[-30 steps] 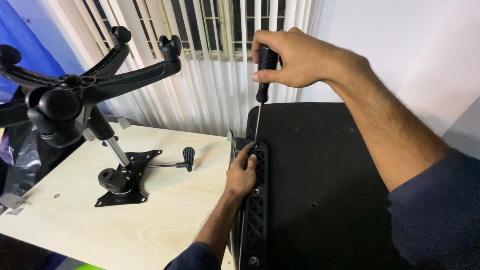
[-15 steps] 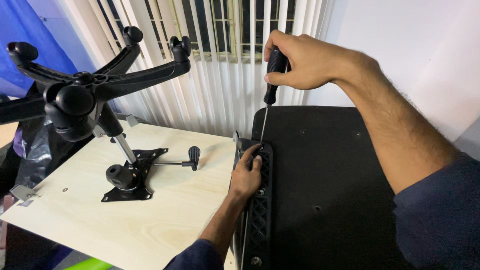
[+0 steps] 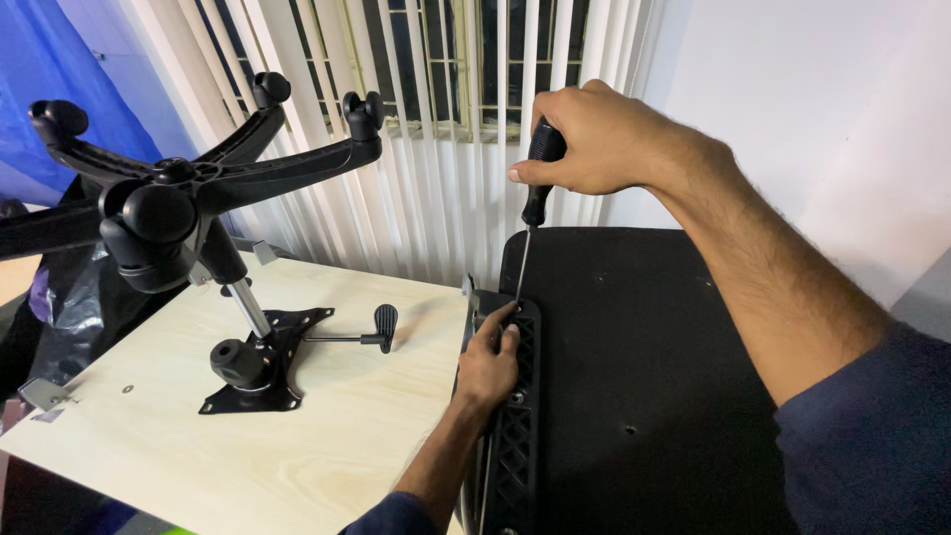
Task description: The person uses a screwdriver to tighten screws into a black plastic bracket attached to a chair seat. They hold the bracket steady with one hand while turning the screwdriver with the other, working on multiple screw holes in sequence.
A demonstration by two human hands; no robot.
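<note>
Nearest to my viewpoint, the left hand (image 3: pixel 487 365) rests on the black plastic bracket (image 3: pixel 510 426), a long latticed strip lying along the left edge of the black seat panel (image 3: pixel 644 376). Its grip is closed loosely: the fingers curl over the bracket's upper end, and the fingertips (image 3: pixel 507 319) sit just beside the screwdriver tip. I judge this hold serves to pin the bracket against the panel and to steady the tip at the fastening point.

Above it, the right hand (image 3: pixel 594 139) holds the screwdriver (image 3: pixel 533 208). The grip is fully closed around the black handle, with the thumb pressing against its side. The tool stands nearly upright, its thin shaft running down to the top of the bracket. The upright hold puts the palm's load along the shaft, which I judge keeps the tip seated. Whether a screw sits under the tip I cannot tell; the left fingers hide it.

To the left, on the pale wooden tabletop (image 3: pixel 248 456), a black tilt mechanism plate (image 3: pixel 260 362) lies flat with its lever (image 3: pixel 381 325) pointing toward the seat panel. A chair base (image 3: pixel 198 188) with castors is mounted on the plate upside down, its arms spread well apart from both hands.

Furthest away, white vertical blinds (image 3: pixel 416 149) cover a barred window.
</note>
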